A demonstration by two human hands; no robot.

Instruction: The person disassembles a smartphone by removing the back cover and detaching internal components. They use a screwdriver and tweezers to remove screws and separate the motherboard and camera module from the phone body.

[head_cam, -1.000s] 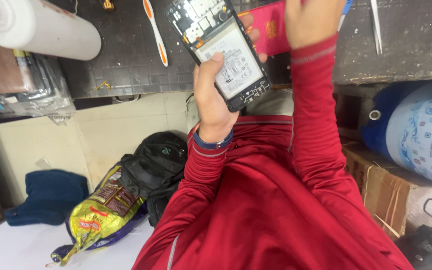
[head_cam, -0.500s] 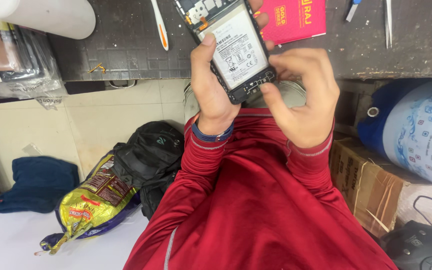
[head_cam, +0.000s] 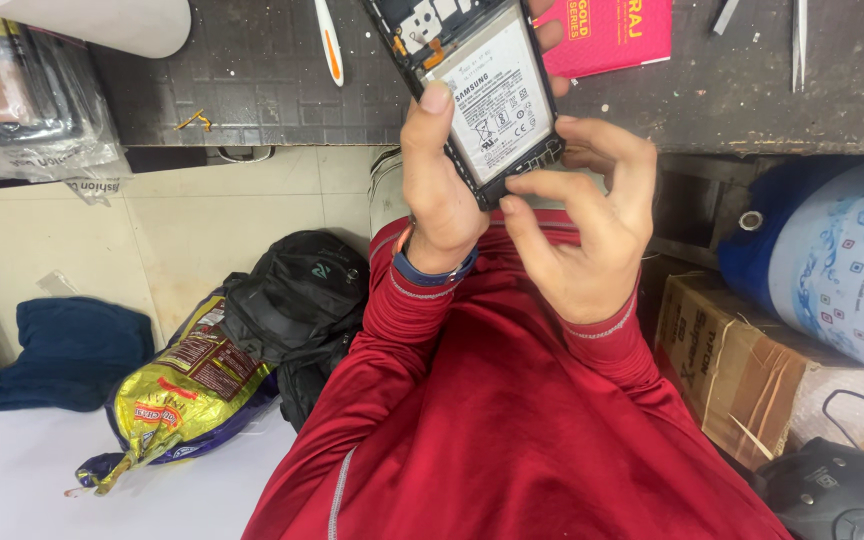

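Observation:
My left hand (head_cam: 437, 195) grips an opened phone (head_cam: 487, 95) with its back cover off. A battery with a white label and part of the circuit board show. My left thumb lies on the battery's edge. My right hand (head_cam: 582, 235) pinches the phone's lower end, with index finger and thumb at the bottom corner. Both arms wear red sleeves. The phone is held just above the front edge of a dark workbench (head_cam: 252, 90).
On the bench lie a pink card packet (head_cam: 612, 35), a white and orange tool (head_cam: 329, 40), tweezers (head_cam: 800, 30) and a white roll (head_cam: 102, 20). Below are a black backpack (head_cam: 297, 300), a yellow snack bag (head_cam: 182, 400), a blue cloth (head_cam: 72, 350), a cardboard box (head_cam: 732, 360) and a blue patterned bundle (head_cam: 832, 270).
My right hand came down from the bench top by the pink packet and closed on the phone's lower end. My left hand kept its grip on the phone.

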